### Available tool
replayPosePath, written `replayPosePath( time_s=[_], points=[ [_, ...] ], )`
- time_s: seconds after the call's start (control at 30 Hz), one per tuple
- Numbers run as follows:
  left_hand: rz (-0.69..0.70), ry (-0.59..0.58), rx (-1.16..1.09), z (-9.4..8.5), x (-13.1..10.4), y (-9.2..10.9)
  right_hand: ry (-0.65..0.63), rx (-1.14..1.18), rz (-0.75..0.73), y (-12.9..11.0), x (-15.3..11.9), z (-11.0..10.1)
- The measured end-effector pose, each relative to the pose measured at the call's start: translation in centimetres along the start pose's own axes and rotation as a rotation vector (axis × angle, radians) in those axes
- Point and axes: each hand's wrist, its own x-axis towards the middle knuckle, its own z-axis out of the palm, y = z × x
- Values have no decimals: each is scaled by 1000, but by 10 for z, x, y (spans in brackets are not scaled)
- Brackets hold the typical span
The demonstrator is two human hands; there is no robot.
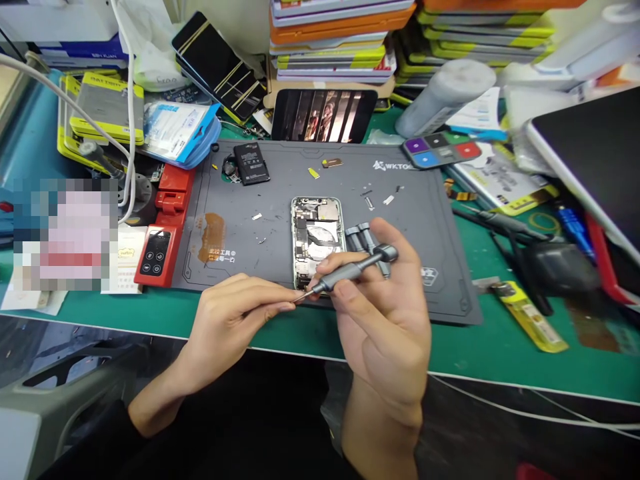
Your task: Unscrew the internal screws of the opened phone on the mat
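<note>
My right hand [385, 320] grips a grey precision screwdriver [345, 273] by its handle, its round cap resting near my index finger. The thin shaft slants down to the left. My left hand [240, 320] is closed, thumb and index finger pinched at the bit's tip; whether a tiny screw is there as well I cannot make out. Just beyond the hands lies an opened phone [317, 233] with a pale green frame and bare inner parts, its lower end partly covered by my fingers. Several other grey screwdrivers [356, 238] lie behind my right hand.
A grey work mat [240, 227] bears a black phone battery [251, 163] and small loose parts. A red device with buttons [159, 253] stands at its left edge. Behind it, a propped phone [325, 115] plays video before stacked boxes [335, 33]. A grey bottle [445, 97] leans at right.
</note>
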Motion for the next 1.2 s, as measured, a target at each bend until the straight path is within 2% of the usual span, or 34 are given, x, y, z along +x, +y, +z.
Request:
replayPosePath(
  time_s=[0.23,0.3,0.4,0.47,0.53,0.63,0.73,0.83,1.0,1.2],
  points=[
    [13,-6,-14,1,-1,-2,9,32,31,1,1,-3],
    [-8,-7,-10,1,-1,-1,52,59,22,0,3,-4],
    [-67,-13,8,1,-1,2,219,-33,-131,-4,8,1],
    [-96,-18,25,1,-1,5,324,-227,-299,-7,11,8],
    [-111,-26,49,0,0,7,369,-441,-461,-8,16,14],
    [-102,-48,87,0,1,8,264,-626,-602,-2,22,16],
    [-84,-67,103,0,1,7,145,-661,-547,8,25,14],
    [-79,-80,104,1,1,6,128,-654,-488,13,26,13],
    [-81,-103,122,2,2,8,61,-707,-531,13,26,15],
    [-62,-120,152,3,2,8,88,-689,-494,12,26,15]
  ],
)
